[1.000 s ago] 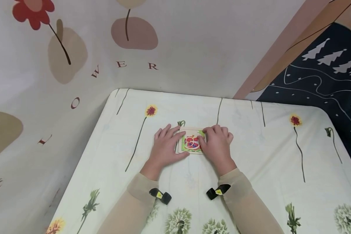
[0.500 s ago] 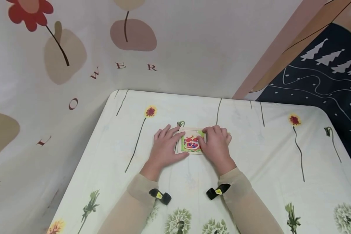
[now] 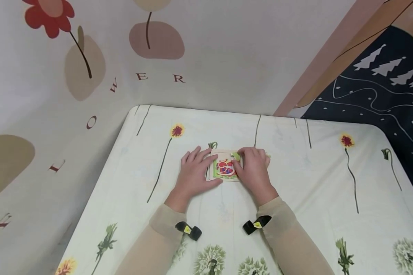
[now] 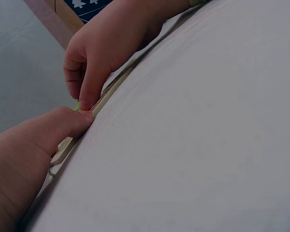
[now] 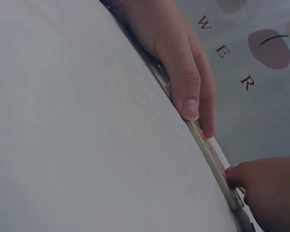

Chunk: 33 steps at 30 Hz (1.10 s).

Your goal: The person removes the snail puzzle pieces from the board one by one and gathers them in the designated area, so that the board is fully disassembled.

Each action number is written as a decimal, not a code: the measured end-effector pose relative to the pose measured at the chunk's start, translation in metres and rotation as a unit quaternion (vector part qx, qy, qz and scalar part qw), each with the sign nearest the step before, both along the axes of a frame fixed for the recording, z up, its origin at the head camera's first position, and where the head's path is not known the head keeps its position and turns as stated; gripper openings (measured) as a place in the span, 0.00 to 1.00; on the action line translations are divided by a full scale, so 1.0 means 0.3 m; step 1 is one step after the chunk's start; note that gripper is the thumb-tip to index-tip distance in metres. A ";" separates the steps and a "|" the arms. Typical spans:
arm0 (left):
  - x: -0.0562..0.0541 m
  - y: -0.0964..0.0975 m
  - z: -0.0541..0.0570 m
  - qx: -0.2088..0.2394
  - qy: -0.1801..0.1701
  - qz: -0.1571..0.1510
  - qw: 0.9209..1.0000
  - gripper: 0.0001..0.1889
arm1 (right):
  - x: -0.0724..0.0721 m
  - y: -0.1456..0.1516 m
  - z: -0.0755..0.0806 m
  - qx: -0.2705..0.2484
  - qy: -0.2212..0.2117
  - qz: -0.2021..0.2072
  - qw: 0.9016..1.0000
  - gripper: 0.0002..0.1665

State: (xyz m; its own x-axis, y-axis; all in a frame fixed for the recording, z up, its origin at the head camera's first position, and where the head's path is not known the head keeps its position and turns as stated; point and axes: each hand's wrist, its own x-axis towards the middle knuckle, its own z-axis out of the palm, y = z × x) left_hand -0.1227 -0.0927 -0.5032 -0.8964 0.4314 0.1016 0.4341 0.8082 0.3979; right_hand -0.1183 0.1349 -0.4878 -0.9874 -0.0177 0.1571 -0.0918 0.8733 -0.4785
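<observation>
- Board (image 3: 225,168): bare edge (image 5: 211,162) like pale, smooth wood; printed face.
- Tabletop (image 3: 223,214) beneath the board: matt cloth cover, lightly creased.
- Sleeves (image 3: 292,233) nearer than the board: matt, soft cloth.
- Wrist cameras (image 3: 194,232) nearer than the board: black, plastic-looking.
- Hanging (image 3: 227,76) beyond the board: smooth, cloth-like.

Both forearms reach forward from below, sleeved in beige, angling in toward each other! Here's the left hand (image 3: 196,172), palm down, fingers stretched long and fanned apart, thumb swung wide out to the side. And across from it, the right hand (image 3: 256,168), far more compact: knuckles up, fingers bent under, thumb angled down to meet the fingertips in a pinch. Two hands, near each other, wrists wider apart behind them!
</observation>
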 end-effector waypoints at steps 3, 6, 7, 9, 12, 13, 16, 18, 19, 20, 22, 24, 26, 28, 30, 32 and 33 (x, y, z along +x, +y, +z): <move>0.000 -0.002 0.000 0.001 -0.003 -0.001 1.000 0.43 | -0.004 0.000 -0.003 -0.005 0.020 0.019 1.000 0.20; -0.001 -0.003 0.004 0.002 0.000 -0.002 1.000 0.43 | -0.005 0.001 -0.005 -0.005 0.039 0.031 0.999 0.19; -0.001 -0.003 0.005 0.002 0.001 -0.003 1.000 0.42 | -0.004 0.002 -0.005 -0.004 0.045 0.034 0.998 0.20; -0.001 -0.003 0.007 0.003 0.003 -0.003 1.000 0.42 | -0.002 0.003 -0.006 0.000 0.061 0.038 0.997 0.20; -0.001 -0.002 0.009 0.006 0.006 -0.006 1.000 0.42 | 0.003 0.009 -0.006 0.004 0.090 0.048 0.995 0.21; -0.001 -0.001 0.009 0.006 0.006 -0.006 1.000 0.42 | 0.004 0.011 -0.006 0.006 0.101 0.054 0.993 0.21; 0.000 -0.001 0.010 0.009 0.007 -0.007 1.000 0.42 | 0.005 0.018 -0.008 -0.004 0.130 0.077 0.989 0.19; 0.001 -0.001 0.010 0.010 0.007 -0.007 1.000 0.42 | 0.003 0.021 -0.011 -0.015 0.148 0.102 0.984 0.14; 0.001 -0.001 0.009 0.011 0.006 -0.006 1.000 0.42 | 0.002 0.022 -0.013 -0.022 0.157 0.115 0.981 0.12; 0.002 -0.002 0.009 0.011 0.006 -0.006 1.000 0.42 | 0.000 0.022 -0.015 -0.028 0.166 0.126 0.978 0.10; 0.002 -0.002 0.009 0.011 0.004 -0.005 1.000 0.42 | -0.002 0.023 -0.019 -0.038 0.183 0.145 0.972 0.07; 0.001 -0.001 0.008 0.007 0.001 -0.004 1.000 0.42 | -0.002 0.023 -0.023 -0.047 0.188 0.152 0.969 0.08; -0.001 -0.001 0.007 0.004 0.000 -0.004 1.000 0.42 | -0.001 0.022 -0.025 -0.070 0.179 0.151 0.970 0.09; -0.001 0.000 0.008 0.003 0.000 -0.004 1.000 0.42 | 0.000 0.022 -0.030 -0.104 0.169 0.147 0.969 0.11; 0.000 0.000 0.009 0.004 0.000 -0.005 1.000 0.42 | 0.002 0.025 -0.036 -0.144 0.160 0.142 0.966 0.12; 0.002 0.001 0.010 0.006 0.000 -0.005 1.000 0.42 | 0.005 0.029 -0.039 -0.175 0.162 0.138 0.961 0.14; 0.003 0.002 0.011 0.007 -0.001 -0.005 1.000 0.42 | 0.006 0.032 -0.042 -0.182 0.165 0.134 0.960 0.15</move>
